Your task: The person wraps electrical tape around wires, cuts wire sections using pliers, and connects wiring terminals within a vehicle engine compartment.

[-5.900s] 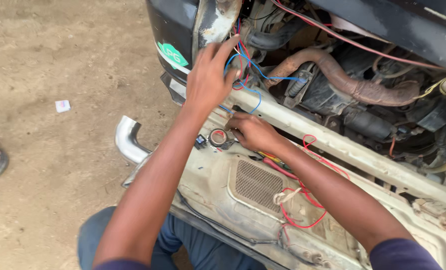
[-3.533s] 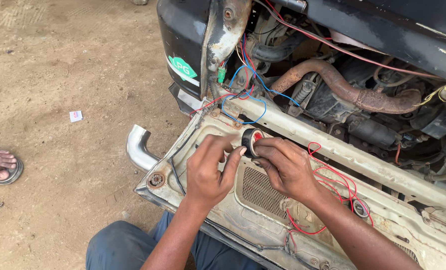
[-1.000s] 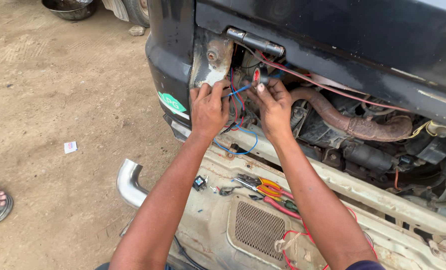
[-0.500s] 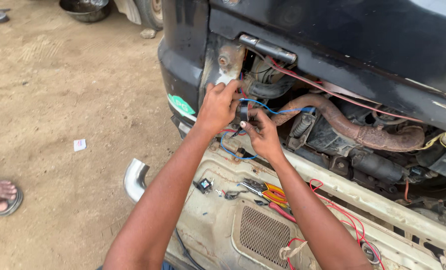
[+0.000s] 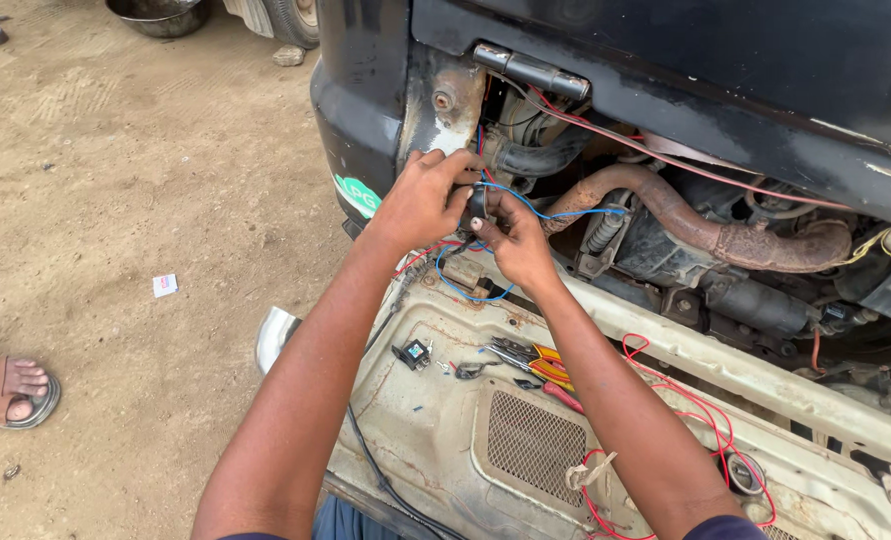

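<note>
Both hands up at the left front corner of the open engine bay, working the same spot. Left hand (image 5: pixel 420 200) has fingers curled, closed around a small black part (image 5: pixel 476 203) tucked just below the rusty bracket (image 5: pixel 443 105). Right hand (image 5: pixel 515 245) meets it from below: thumb and forefinger pinched on the same black part, other fingers loosely bent. Blue wire (image 5: pixel 555 212) runs out from between the hands toward the rusty hose (image 5: pixel 685 215); a second blue loop hangs under the right wrist. Red wires (image 5: pixel 425 255) trail out below the left hand.

On the dropped cream panel (image 5: pixel 435 440) below the arms: small black relay (image 5: pixel 412 352) with loose bits beside it, pliers with red-and-yellow grips (image 5: pixel 540 365) next to the right forearm, mesh grille (image 5: pixel 530 450) further down, red wire bundle (image 5: pixel 685 420) looped at the right.

Dirt ground on the left: someone's sandalled foot (image 5: pixel 10 390) at the edge, small scrap of paper (image 5: pixel 165 285), metal bowl (image 5: pixel 160 15) at top.
</note>
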